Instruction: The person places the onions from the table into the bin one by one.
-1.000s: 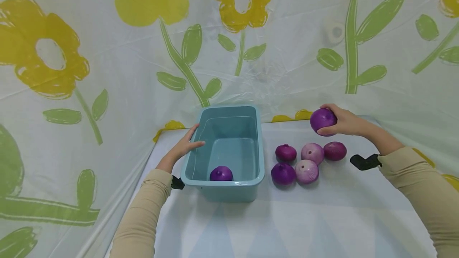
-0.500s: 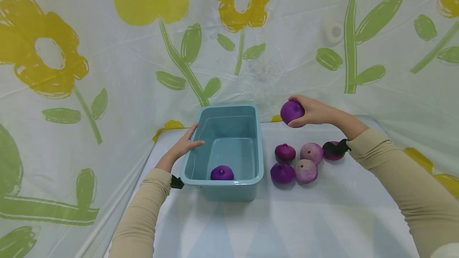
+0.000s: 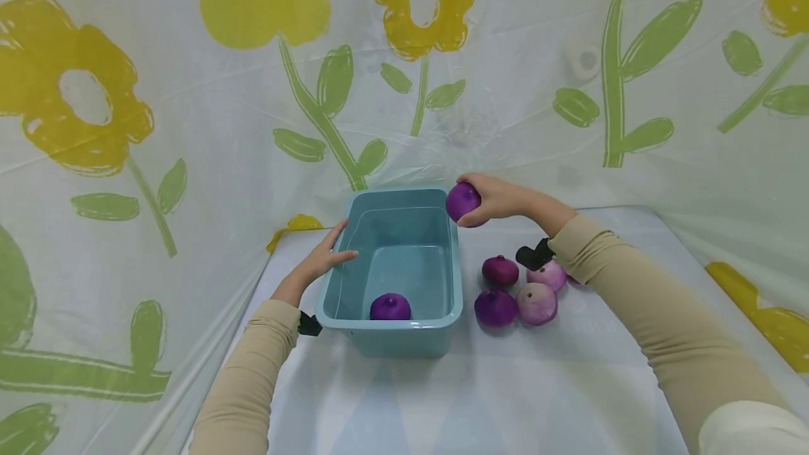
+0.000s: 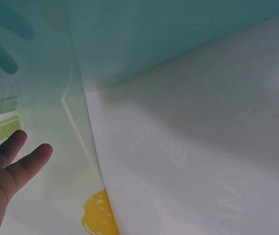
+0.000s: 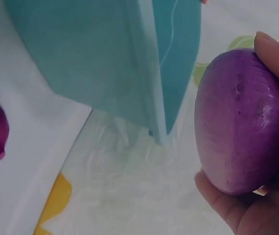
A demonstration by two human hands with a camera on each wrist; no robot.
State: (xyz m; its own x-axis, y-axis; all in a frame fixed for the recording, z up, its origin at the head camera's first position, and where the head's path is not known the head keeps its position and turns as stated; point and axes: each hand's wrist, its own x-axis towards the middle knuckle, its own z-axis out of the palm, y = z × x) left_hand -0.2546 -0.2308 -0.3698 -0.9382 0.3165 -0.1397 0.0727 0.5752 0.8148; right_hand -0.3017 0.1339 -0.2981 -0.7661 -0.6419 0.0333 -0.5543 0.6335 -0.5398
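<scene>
My right hand [image 3: 498, 196] grips a purple onion [image 3: 463, 203] between thumb and fingers, raised at the right rim of a blue-green plastic bin [image 3: 395, 339]. In the right wrist view the held onion [image 5: 242, 122] looks smooth and glossy, with the bin's outer wall [image 5: 85, 63] beside it. Against the bin's left rim rests my left hand [image 3: 322, 257], fingers spread and thumb reaching over the rim. Straight fingers [image 4: 31, 164] show near the bin wall in the left wrist view. Another purple onion [image 3: 390, 307] lies inside the bin, near its front wall.
Right of the bin several onions sit on the white table [image 3: 537, 385]: a dark magenta one [image 3: 500, 271], a deep purple one [image 3: 496, 308] and paler ones such as a pinkish onion [image 3: 537, 303]. My right forearm partly covers the group. A flowered curtain [image 3: 505, 118] hangs behind.
My right hand has carried the onion leftward from above the onion group to the bin's right rim. The left hand stays on the left rim.
</scene>
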